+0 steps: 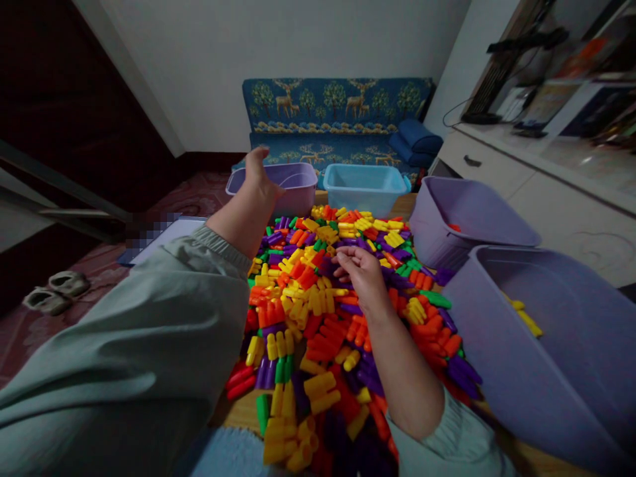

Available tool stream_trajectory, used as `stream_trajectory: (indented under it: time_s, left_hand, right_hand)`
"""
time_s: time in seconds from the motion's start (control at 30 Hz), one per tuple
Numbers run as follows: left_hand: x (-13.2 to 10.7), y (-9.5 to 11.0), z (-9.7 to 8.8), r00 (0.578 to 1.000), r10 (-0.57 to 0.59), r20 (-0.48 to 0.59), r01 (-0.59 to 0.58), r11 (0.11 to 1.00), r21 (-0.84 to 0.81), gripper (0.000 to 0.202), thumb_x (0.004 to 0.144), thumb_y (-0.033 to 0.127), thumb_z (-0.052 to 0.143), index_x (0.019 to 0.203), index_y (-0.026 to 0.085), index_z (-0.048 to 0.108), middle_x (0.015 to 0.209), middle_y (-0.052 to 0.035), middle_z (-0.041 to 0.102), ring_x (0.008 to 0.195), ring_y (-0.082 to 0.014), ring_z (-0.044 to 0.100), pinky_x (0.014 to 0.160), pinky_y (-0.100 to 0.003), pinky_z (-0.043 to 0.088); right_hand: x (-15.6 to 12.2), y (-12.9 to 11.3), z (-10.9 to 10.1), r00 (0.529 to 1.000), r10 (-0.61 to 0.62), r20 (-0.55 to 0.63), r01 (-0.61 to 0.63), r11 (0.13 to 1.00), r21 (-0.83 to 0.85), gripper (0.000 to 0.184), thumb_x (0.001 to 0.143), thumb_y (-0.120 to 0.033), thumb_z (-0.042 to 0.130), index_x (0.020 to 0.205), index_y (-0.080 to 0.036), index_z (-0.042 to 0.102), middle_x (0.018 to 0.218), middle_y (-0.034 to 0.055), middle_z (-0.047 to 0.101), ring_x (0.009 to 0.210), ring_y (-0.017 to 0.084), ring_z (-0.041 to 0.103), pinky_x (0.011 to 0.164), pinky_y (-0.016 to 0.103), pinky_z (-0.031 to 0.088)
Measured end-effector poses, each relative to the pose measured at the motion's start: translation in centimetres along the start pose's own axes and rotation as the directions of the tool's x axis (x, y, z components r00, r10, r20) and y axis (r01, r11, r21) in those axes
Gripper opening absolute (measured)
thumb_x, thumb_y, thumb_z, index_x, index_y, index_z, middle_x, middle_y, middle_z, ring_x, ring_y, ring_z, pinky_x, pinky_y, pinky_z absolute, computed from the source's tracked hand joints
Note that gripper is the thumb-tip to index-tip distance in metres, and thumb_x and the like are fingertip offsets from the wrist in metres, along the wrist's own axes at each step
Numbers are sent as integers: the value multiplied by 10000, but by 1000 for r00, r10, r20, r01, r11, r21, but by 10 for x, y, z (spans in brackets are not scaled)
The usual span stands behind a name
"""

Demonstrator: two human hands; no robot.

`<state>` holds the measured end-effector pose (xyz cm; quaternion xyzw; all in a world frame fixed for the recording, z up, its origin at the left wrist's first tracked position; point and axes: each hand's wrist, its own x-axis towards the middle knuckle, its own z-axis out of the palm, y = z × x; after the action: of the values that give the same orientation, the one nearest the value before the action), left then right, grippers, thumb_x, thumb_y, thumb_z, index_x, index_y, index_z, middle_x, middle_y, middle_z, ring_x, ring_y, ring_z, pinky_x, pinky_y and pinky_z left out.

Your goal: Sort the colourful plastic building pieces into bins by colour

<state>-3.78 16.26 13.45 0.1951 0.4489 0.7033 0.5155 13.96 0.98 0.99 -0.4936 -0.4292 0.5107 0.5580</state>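
A large heap of plastic bullet-shaped building blocks (322, 301) in yellow, orange, red, purple and green covers the wooden table (238, 414). My left hand (259, 173) is stretched out over the near side of a purple bin (298, 192) at the back left. Its thumb side is spread, its fingertips are partly hidden, and no block shows in it. Low over the middle of the heap, my right hand (362, 270) has loosely bent fingers that are slightly apart. A dark purple block (326, 267) lies just left of its fingertips.
A light blue bin (365, 195) stands at the back. Along the right are a purple bin (432, 225) with an orange-red piece inside and a larger purple bin (497, 371) holding yellow blocks (529, 321). Behind is a deer-patterned sofa (332, 106); a white cabinet (556, 199) stands right.
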Motion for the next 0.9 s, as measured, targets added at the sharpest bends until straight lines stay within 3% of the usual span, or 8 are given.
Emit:
stream_trajectory:
  time_s: [0.2, 0.3, 0.37, 0.43, 0.5, 0.6, 0.77, 0.9]
  left_hand:
    - [-51, -30, -22, 987, -156, 50, 151, 984, 96, 259, 835, 329, 558, 1041, 174, 574, 1036, -135, 616, 992, -237, 609, 839, -374, 508]
    - [-90, -54, -52, 969, -77, 235, 22, 974, 226, 268, 753, 268, 632, 1007, 181, 637, 972, -83, 664, 854, -186, 644, 752, -292, 513]
    - [-111, -66, -76, 932, -21, 363, -119, 926, 358, 310, 708, 307, 688, 988, 175, 674, 938, -75, 695, 829, -178, 652, 721, -258, 501]
    - [-125, -72, -101, 919, -6, 395, -232, 802, 551, 305, 695, 368, 699, 930, 174, 708, 860, -76, 711, 737, -184, 647, 632, -248, 477]
    - [-133, -73, -122, 885, -3, 465, -376, 584, 720, 232, 667, 340, 712, 842, 189, 738, 757, -67, 708, 660, -191, 624, 579, -248, 441]
    - [-136, -68, -142, 821, -56, 569, -528, 307, 792, 162, 585, 272, 757, 738, 220, 753, 695, -54, 702, 625, -198, 607, 571, -251, 418]
    - [-140, -61, -145, 730, -159, 665, -662, 78, 745, 592, 498, 255, 812, 1084, 268, 723, 962, -68, 708, 781, -235, 643, 702, -282, 470]
    - [-147, -63, -136, 711, -288, 642, -685, -77, 724, 769, 580, 265, 756, 1324, 220, 569, 1109, -112, 665, 905, -263, 648, 773, -312, 485]
  right_hand:
    - [1, 0, -1, 1000, -22, 16, 23, 998, -58, 320, 706, -422, 647, 908, -176, 615, 712, 4, 658, 529, 116, 596, 450, 205, 427]
    - [-2, -8, -6, 989, -113, 94, 134, 956, -261, 213, 742, -363, 632, 879, -199, 639, 705, 3, 657, 539, 134, 597, 489, 239, 438]
    - [-7, -18, -8, 966, -173, 194, 249, 826, -505, 109, 736, -297, 653, 814, -221, 659, 723, 13, 676, 595, 163, 615, 560, 279, 458]
    - [-16, -29, -8, 941, -154, 300, 330, 610, -721, 80, 719, -270, 691, 790, -235, 680, 768, 32, 702, 706, 215, 645, 653, 328, 471]
    - [-27, -37, -3, 926, -65, 372, 365, 404, -839, 172, 703, -298, 730, 863, -239, 704, 874, 65, 720, 847, 276, 659, 734, 373, 471]
    - [-42, -41, 8, 904, 47, 424, 405, 218, -888, 442, 700, -316, 743, 1125, -222, 667, 1084, 125, 682, 1007, 322, 635, 817, 394, 465]
    - [-50, -33, 21, 896, 82, 436, 428, 102, -898, 634, 724, -225, 663, 1341, -233, 516, 1163, 136, 621, 1003, 286, 646, 808, 355, 473]
    - [-43, -27, 23, 920, 52, 389, 384, 88, -919, 590, 715, -233, 616, 1300, -212, 540, 1140, 125, 632, 973, 286, 658, 782, 357, 482]
